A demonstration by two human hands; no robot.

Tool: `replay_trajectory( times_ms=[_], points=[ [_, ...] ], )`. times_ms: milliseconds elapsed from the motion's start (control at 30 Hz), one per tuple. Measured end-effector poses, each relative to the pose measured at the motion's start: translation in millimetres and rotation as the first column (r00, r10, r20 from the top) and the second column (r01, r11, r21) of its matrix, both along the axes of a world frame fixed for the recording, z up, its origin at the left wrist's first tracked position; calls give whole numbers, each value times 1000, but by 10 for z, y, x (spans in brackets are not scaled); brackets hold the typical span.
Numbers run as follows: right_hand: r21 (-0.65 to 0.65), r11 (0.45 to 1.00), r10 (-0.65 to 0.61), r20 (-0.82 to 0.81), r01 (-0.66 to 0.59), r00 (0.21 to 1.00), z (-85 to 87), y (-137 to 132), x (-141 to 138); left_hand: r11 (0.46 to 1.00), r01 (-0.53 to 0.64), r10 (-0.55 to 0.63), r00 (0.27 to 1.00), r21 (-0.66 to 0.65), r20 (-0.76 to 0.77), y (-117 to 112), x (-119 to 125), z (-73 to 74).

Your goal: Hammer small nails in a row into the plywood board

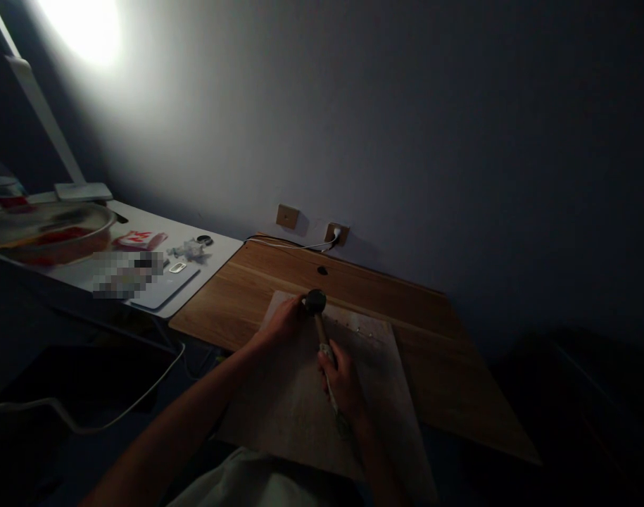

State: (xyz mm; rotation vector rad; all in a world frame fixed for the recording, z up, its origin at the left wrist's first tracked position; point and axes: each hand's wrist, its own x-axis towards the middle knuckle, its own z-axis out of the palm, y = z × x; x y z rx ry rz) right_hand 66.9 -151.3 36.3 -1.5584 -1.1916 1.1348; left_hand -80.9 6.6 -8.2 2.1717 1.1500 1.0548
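My right hand (343,377) is wrapped round the handle of a mallet (316,301) with a dark round head. The handle slants up and away from me, its head above the far part of a pale wooden board (300,408). Beside the head, my left hand (287,317) rests low over the board, its fingers drawn together. Whatever it pinches, if anything, is hidden by the mallet head and the dim light. Several small nail-like pieces (358,329) form a row along the board's far edge, right of the mallet.
Under the board is a brown wooden table (432,366) against the wall. A white table (226,246) adjoins it on the left, bearing a laptop (166,287), a red-and-white packet (141,239), a clear basin (97,222) and a lamp (47,120). A white plug (336,232) sits in a wall socket.
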Motion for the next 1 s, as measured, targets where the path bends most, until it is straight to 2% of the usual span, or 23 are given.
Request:
replay_trajectory(
  times_ms=[333,533,600,667,767,833,900,1000],
  points=[
    [0,1000,-3,-18,3,1000,7,-26,-28,1000,7,-8,1000,6,16,-5,-11,-28],
    [-26,1000,-19,-67,17,998,31,-32,24,998,-9,5,998,-63,-63,-58,-35,80],
    [-26,999,-27,-84,25,996,47,-55,66,999,-16,12,995,-42,-103,-122,-52,127],
    [-17,999,-44,-100,42,994,69,-82,115,999,-2,8,988,37,-156,-226,-60,173],
    [-17,996,-86,-127,84,988,96,-111,195,967,172,-106,942,188,-318,-441,-33,238],
    [-22,993,-117,-145,115,982,100,-123,247,902,345,-195,862,259,-468,-596,7,274],
    [-19,989,-145,-161,144,976,95,-134,292,836,454,-212,786,309,-581,-732,49,303],
    [-9,984,-178,-181,179,967,86,-155,334,778,519,-198,738,354,-645,-853,94,332]
  ],
)
